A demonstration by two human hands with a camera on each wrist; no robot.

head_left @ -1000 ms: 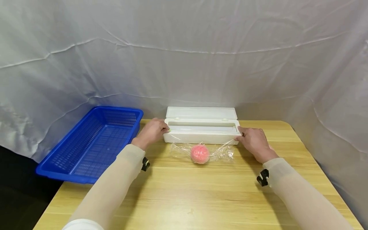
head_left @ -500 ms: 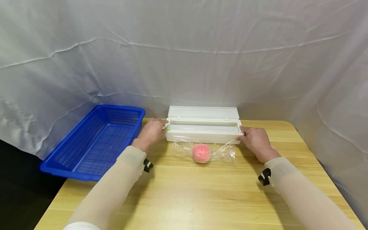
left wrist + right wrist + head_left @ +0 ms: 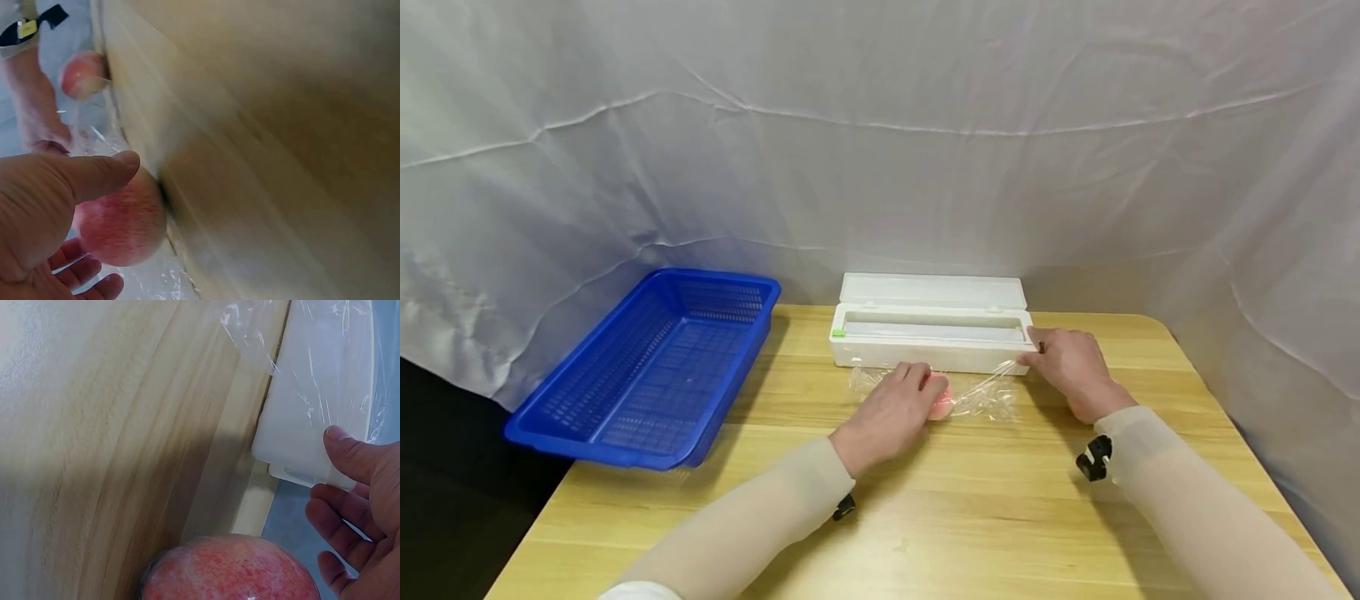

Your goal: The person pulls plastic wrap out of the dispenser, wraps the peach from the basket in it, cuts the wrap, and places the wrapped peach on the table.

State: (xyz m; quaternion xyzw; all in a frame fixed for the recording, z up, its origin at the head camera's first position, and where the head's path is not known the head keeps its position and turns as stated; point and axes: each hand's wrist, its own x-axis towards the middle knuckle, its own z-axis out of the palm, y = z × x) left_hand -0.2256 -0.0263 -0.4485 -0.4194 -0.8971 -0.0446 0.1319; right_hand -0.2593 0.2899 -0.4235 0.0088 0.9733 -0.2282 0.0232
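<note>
My left hand [image 3: 887, 414] curls around a red-streaked apple [image 3: 942, 404] on the table, thumb on one side and fingers on the other in the left wrist view. Clear cling film [image 3: 988, 402] lies around this apple and stretches from the white cling film dispenser [image 3: 925, 357] behind it. The dispenser's lid [image 3: 932, 292] stands raised, with a green piece [image 3: 838, 332] at the left end. At the right end, my right hand [image 3: 1073, 371] grips the dispenser with its thumb on the front. Another apple [image 3: 231, 575] sits close to the right wrist, mostly hidden in the head view.
A blue plastic basket [image 3: 707, 454] stands at the left, overhanging the wooden table's [image 3: 985, 517] left edge. Grey cloth [image 3: 925, 183] hangs behind the dispenser and along the right side.
My left hand has left the dispenser's left end and come right and nearer, onto the apple. The right hand stays on the dispenser's right end.
</note>
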